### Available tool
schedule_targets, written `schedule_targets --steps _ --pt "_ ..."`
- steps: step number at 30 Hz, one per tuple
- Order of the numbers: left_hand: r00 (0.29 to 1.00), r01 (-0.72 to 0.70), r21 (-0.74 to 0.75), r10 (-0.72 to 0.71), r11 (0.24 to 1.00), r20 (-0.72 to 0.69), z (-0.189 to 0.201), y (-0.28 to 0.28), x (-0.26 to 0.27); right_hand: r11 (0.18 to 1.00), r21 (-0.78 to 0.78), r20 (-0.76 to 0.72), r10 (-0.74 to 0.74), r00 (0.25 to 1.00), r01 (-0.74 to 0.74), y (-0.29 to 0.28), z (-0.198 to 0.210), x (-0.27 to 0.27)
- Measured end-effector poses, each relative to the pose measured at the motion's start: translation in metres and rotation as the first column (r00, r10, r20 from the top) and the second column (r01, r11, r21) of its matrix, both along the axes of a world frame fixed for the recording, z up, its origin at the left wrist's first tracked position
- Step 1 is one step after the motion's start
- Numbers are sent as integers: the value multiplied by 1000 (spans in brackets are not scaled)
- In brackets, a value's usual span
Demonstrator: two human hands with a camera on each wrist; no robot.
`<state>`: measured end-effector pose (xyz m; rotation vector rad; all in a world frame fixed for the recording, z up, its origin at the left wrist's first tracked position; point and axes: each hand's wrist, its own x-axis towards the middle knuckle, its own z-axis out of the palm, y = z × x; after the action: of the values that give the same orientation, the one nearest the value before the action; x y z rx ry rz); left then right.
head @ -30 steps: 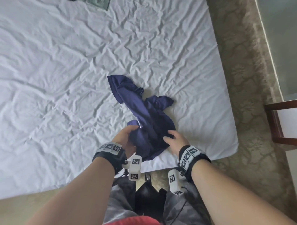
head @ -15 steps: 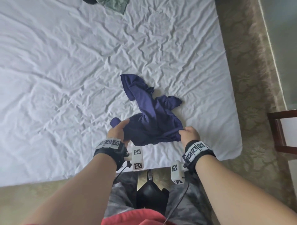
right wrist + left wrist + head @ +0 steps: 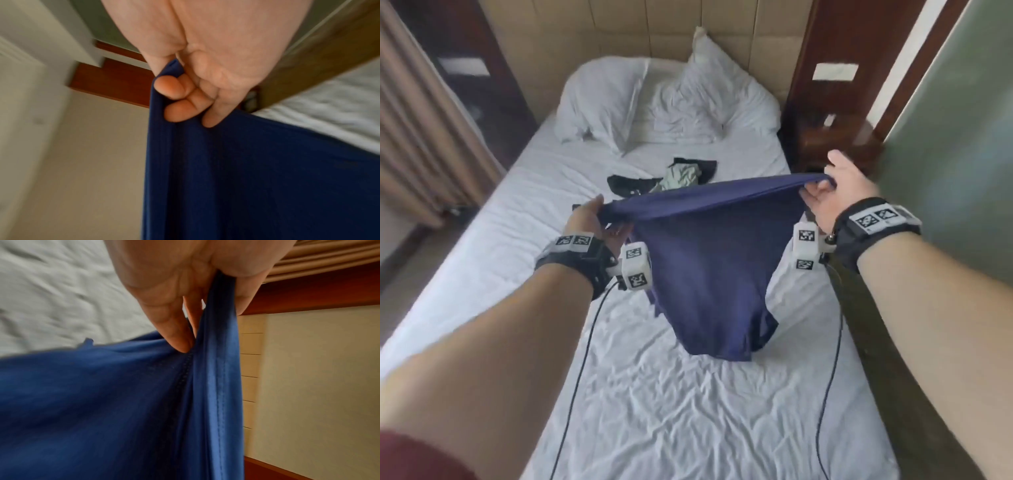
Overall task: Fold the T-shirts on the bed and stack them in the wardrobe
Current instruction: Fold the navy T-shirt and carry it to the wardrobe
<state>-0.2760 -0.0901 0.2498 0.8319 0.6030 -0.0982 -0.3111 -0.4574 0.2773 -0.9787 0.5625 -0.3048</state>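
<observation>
While stretched mid-frame above the bed [image 3: 688,411], navy T-shirt [image 3: 709,274]: left hand [image 3: 592,222] and right hand [image 3: 839,192] each pinching one edge. Further clothes [image 3: 671,178] heaped upper centre, near pillows [image 3: 664,99].

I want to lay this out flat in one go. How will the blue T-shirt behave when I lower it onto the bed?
Probably very floppy: the blue T-shirt sags in a deep curve between the left hand and right hand. It looks thin and light, bunching where pinched. Its lower end already trails on the bed, so it may crumple there unless drawn taut.
</observation>
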Motion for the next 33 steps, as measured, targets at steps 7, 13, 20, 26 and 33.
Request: schedule_targets --steps 7,13,20,26,33 --pt "862 17 -77 24 997 507 221 -3 53 989 -88 457 -63 887 115 -1 262 7" --pt "880 32 12 -34 999 474 199 3 44 985 -162 367 8 930 55 -2 222 0" --pt "999 54 342 -54 938 -10 -47 33 46 978 -191 -41 76 996 -83 13 1 18" --pt "954 78 383 43 920 -298 -291 70 -9 983 -96 -343 116 932 -157 37 -254 -7" --pt "871 234 460 26 857 -491 -453 121 -73 972 -93 -545 131 828 -215 57 -409 -55"
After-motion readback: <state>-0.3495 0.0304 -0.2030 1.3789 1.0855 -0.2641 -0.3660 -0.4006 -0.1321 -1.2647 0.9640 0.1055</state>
